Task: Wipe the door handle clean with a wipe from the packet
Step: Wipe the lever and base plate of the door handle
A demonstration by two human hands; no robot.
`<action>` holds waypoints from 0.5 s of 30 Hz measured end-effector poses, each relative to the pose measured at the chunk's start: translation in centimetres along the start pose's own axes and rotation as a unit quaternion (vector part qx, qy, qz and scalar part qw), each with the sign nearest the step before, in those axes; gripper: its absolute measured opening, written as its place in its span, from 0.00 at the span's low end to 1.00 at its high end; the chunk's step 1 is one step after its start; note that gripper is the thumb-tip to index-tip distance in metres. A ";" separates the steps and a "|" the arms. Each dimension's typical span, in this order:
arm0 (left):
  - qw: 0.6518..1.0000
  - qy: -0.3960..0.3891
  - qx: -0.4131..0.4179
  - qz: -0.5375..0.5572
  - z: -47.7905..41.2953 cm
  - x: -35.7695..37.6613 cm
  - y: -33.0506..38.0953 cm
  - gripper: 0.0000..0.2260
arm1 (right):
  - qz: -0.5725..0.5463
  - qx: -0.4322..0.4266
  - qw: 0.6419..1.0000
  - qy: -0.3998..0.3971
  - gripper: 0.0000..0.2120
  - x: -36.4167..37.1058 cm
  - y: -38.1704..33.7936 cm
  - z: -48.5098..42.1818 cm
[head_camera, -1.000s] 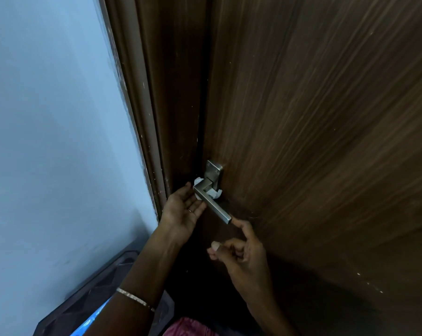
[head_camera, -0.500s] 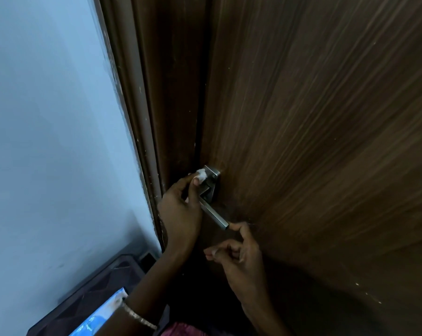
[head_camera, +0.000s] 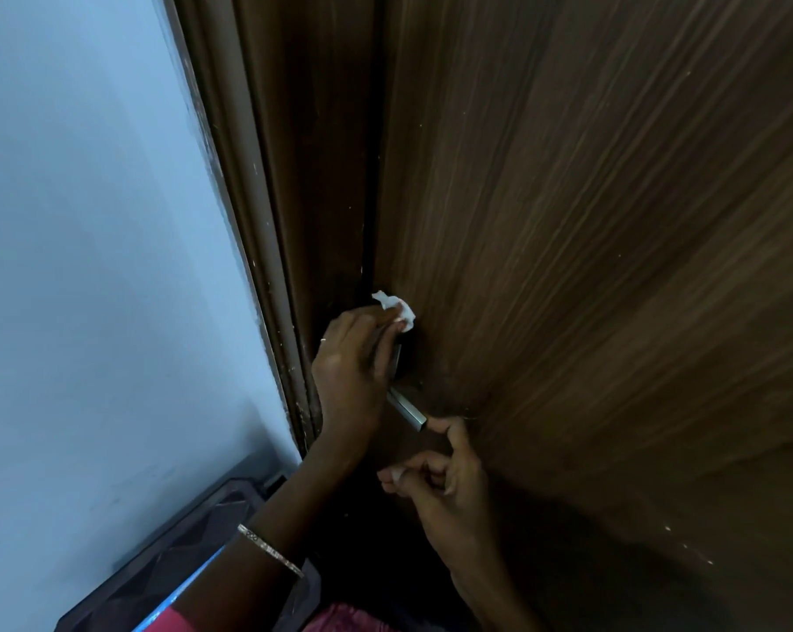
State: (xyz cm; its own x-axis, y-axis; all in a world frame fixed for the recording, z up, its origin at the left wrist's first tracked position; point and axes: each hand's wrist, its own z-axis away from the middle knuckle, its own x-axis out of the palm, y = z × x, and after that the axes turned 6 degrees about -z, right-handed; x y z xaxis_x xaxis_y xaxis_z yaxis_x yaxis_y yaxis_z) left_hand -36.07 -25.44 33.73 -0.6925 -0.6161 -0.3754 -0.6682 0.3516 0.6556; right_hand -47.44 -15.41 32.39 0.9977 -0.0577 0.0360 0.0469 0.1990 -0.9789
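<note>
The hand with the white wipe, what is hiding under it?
Under the left hand is the door handle. Only its metal end sticks out below, touched by the right hand. The wipe pokes out on top. The handle's base is mostly covered.

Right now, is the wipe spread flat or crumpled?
Crumpled: the wipe is a small white wad pinched in the left hand fingertips against the door.

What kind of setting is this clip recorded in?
Probably a room inside a home, at a doorway: a dark brown wood-grain door with a brushed metal lever handle, its wooden door frame, and a pale blue painted wall.
</note>
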 end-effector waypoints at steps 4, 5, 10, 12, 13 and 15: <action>0.994 -0.018 -0.108 0.006 0.1 -0.1 -1.0 0.07 | 0.013 0.001 1.000 -0.004 0.26 -0.1 0.1 0.2; 0.992 -0.032 -0.126 -0.001 0.4 0.0 -1.3 0.08 | 0.012 0.000 1.000 -0.003 0.26 -0.1 0.1 0.2; 0.979 -0.073 -0.190 0.016 1.1 0.0 -2.0 0.07 | 0.010 0.001 1.000 0.005 0.25 0.0 0.1 0.3; 0.969 -0.073 -0.232 0.039 1.4 0.1 -1.9 0.07 | 0.010 0.007 1.000 0.007 0.27 0.1 0.1 0.3; 0.961 -0.070 -0.260 0.056 1.7 0.1 -1.9 0.08 | 0.007 0.008 1.000 0.006 0.27 0.1 0.1 0.3; 0.929 -0.065 -0.342 0.122 2.0 0.1 -2.1 0.10 | 0.006 0.002 1.000 0.002 0.26 0.1 0.3 0.2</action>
State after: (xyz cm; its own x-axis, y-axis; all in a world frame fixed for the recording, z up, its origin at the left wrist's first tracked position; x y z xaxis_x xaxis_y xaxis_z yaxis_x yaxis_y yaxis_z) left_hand -35.34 -24.83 30.98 -0.8578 -0.4704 -0.2071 -0.1876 -0.0885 0.9782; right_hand -47.36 -15.21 32.14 0.9980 -0.0591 0.0242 0.0357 0.2035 -0.9784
